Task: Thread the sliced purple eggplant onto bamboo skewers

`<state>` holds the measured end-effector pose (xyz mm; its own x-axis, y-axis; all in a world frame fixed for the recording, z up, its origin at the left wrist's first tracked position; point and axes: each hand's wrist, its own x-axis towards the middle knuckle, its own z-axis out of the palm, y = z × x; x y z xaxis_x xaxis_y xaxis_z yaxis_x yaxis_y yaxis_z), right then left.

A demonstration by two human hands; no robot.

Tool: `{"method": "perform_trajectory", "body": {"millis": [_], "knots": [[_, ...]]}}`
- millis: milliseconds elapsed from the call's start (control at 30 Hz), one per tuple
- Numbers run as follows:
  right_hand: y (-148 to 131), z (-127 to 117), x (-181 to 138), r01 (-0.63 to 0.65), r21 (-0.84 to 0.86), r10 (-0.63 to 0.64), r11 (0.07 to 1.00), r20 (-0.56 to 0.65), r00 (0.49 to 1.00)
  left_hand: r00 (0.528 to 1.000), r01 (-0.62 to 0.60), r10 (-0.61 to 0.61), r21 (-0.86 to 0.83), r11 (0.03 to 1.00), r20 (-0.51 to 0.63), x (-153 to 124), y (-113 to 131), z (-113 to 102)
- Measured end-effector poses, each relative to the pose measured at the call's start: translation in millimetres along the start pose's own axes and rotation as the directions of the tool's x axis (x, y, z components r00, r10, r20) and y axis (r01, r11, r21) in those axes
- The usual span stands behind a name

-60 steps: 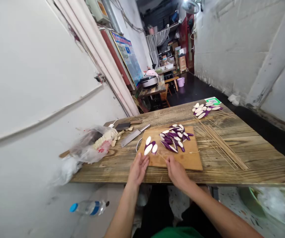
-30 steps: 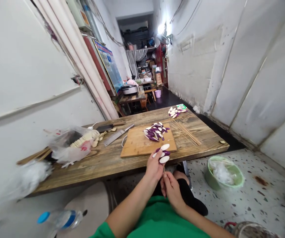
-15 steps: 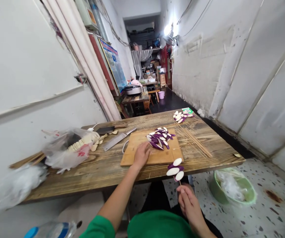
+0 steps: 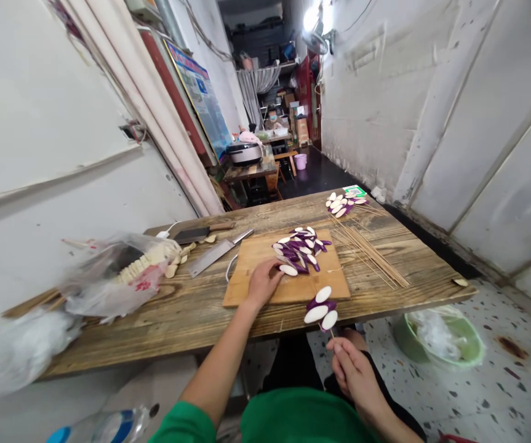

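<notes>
My right hand (image 4: 351, 370) is closed around the lower end of a thin bamboo skewer (image 4: 332, 334). Several purple-skinned, white-fleshed eggplant slices (image 4: 315, 314) are threaded on it, in front of the table edge. My left hand (image 4: 263, 284) reaches over the wooden cutting board (image 4: 247, 264), its thumb and fingers pinched at an eggplant slice (image 4: 288, 269) on the near side of the pile. The fingertips are partly hidden. Behind that slice lies a heap of cut eggplant (image 4: 303, 243).
Loose bamboo skewers (image 4: 373, 253) lie right of the board, with finished eggplant skewers (image 4: 341, 204) behind. A cleaver (image 4: 212, 257) and a dark-bladed knife (image 4: 194, 235) lie left, near a plastic bag (image 4: 108, 289) of pale slices. A green bin (image 4: 413, 346) stands on the floor.
My left hand has moved slightly to the eggplant pile, and the slice at its fingers now shows its white face. The skewer in my right hand stays nearly in place. The camera view has shifted.
</notes>
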<state>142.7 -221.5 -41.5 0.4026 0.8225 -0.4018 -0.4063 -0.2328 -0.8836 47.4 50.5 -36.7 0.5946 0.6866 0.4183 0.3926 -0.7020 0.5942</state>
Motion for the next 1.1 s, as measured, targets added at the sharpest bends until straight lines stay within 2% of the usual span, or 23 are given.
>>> {"method": "perform_trajectory", "body": {"millis": [100, 267, 400, 500, 567, 600, 667, 733, 800, 933, 1100], "knots": [[-2.1, -0.3, 0.6, -0.019, 0.018, 0.019, 1.0, 0.011, 1.0, 0.996, -0.007, 0.004, 0.042, 0.999, 0.085, 2.2, 0.3, -0.2], [-6.5, 2.3, 0.3, -0.027, 0.006, 0.026, 1.0, 0.023, 0.999, 0.992, 0.055, -0.06, 0.051, 0.997, 0.112, 8.2, 7.6, -5.5], [-9.3, 3.9, -1.6, -0.024, -0.006, 0.024, 1.0, 0.046, 0.999, 0.981, 0.12, -0.101, -0.104, 0.987, 0.163, 8.5, 17.2, -12.0], [-11.0, 6.1, -3.2, -0.024, -0.043, 0.027, 0.999, 0.058, 0.998, 0.972, 0.222, -0.186, -0.305, 0.926, 0.142, 4.9, 23.1, -13.9], [-12.1, 8.9, -3.8, -0.009, -0.089, 0.015, 0.996, 0.07, 0.997, 0.946, 0.323, -0.282, -0.472, 0.82, 0.158, 1.2, 26.7, -14.4], [-12.7, 10.7, -3.9, 0.0, -0.116, 0.009, 0.993, 0.08, 0.997, 0.917, 0.394, -0.347, -0.561, 0.728, 0.195, -1.0, 28.4, -14.8], [-14.1, 14.6, -4.0, 0.016, -0.172, 0.004, 0.985, 0.113, 0.994, 0.82, 0.539, -0.472, -0.714, 0.447, 0.324, -5.8, 31.8, -16.8], [-15.9, 18.3, -4.4, 0.044, -0.233, -0.008, 0.971, 0.154, 0.988, 0.715, 0.613, -0.52, -0.777, 0.144, 0.467, -10.6, 34.5, -20.4], [-18.0, 21.3, -5.6, 0.081, -0.294, -0.025, 0.953, 0.189, 0.982, 0.655, 0.617, -0.532, -0.786, -0.034, 0.537, -14.7, 35.9, -24.6], [-22.2, 24.1, -9.9, 0.089, -0.345, -0.014, 0.935, 0.213, 0.977, 0.599, 0.601, -0.553, -0.781, -0.168, 0.58, -20.3, 34.4, -29.9], [-24.1, 24.5, -13.2, 0.084, -0.346, -0.015, 0.935, 0.199, 0.98, 0.571, 0.584, -0.539, -0.767, -0.264, 0.62, -23.3, 30.7, -30.4]]}}
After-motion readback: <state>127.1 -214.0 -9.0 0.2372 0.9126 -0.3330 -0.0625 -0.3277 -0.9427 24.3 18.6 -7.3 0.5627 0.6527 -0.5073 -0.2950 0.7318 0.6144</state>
